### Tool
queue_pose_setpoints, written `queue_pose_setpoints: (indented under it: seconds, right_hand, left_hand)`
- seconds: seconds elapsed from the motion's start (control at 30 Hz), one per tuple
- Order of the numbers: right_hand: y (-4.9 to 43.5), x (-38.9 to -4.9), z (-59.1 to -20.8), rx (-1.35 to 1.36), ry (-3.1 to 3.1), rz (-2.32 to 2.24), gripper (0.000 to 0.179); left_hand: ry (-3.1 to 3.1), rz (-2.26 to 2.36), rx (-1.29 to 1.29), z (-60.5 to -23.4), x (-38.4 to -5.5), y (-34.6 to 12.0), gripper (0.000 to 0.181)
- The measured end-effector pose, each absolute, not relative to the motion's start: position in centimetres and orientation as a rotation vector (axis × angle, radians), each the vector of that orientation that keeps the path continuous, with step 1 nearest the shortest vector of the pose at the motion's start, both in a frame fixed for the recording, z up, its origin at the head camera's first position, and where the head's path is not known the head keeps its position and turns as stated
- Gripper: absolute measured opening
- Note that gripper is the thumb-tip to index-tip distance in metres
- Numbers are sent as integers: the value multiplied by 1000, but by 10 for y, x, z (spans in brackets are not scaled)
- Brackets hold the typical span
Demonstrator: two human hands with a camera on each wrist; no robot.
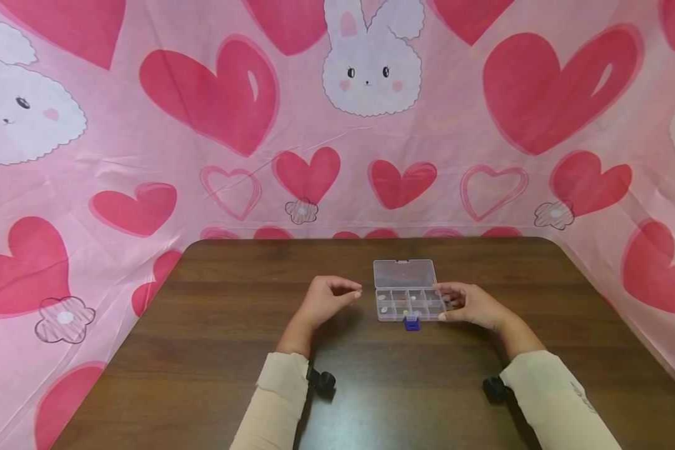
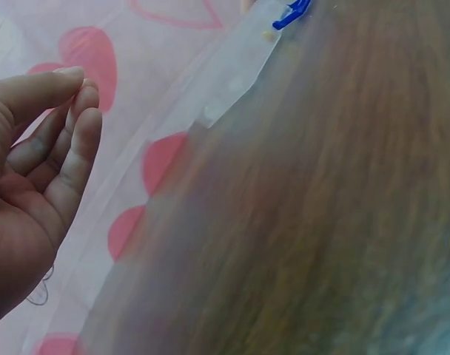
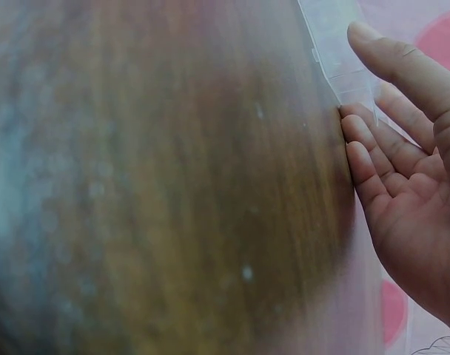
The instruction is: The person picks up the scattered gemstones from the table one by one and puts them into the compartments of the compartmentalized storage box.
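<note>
A clear plastic compartment box (image 1: 410, 304) lies on the table with its lid (image 1: 405, 274) folded back. Small white, yellow and orange pieces sit in several compartments. At its right end my right hand (image 1: 472, 305) holds the box, thumb at the front corner and fingers at the back. In the right wrist view this hand (image 3: 417, 192) reaches round the box's end. Left of the box and apart from it, my left hand (image 1: 329, 301) hovers with thumb and index fingertips brought together. In the left wrist view, no thing shows between the fingertips (image 2: 86, 92).
A blue latch (image 1: 412, 324) sticks out from the box's front edge. The brown wooden table (image 1: 230, 350) ends at a pink cloth (image 1: 343, 137) with hearts and rabbits. Black wrist cameras sit on both sleeves, the left one (image 1: 325, 381) low over the table.
</note>
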State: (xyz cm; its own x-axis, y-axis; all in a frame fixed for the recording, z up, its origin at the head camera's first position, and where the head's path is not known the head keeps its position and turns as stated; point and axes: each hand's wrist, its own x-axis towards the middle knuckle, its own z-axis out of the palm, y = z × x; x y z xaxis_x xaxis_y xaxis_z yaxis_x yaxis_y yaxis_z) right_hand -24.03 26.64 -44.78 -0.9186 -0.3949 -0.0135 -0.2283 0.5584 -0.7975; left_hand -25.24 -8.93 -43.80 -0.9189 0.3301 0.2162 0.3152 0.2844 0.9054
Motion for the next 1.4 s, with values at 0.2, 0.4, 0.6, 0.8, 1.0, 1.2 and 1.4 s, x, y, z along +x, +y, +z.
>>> queue_pose_setpoints:
  seconds: [0.2,0.4,0.6,0.8,1.0,1.2,1.4]
  right_hand:
    - [267,-241,-448,-529,2588,-1306,67]
    - [269,-243,-450,-576,2605,-1294,66]
    - [269,-243,-450,-593,2619,-1275,66]
    - [269,-245,-451,-599,2628,-1270,66]
    - [269,-245,-452,-591,2627,-1281,66]
    - [268,-244,-452,-604,2625,-1283,66]
    - [269,-245,-452,-574,2616,-1287,66]
  left_hand:
    - [2532,1777,638,-439,-250,-80,13]
    - [2581,1788,701,-441,-247,-66,10]
    - [2608,1741,752,-445,-244,-52,8]
    - [2615,1702,792,-446,-241,-44,9]
    - [2618,1685,841,-445,-242,-37,10]
    - [2607,1646,851,-442,-245,-29,11]
    - [2601,1591,820,-441,-247,-20,8]
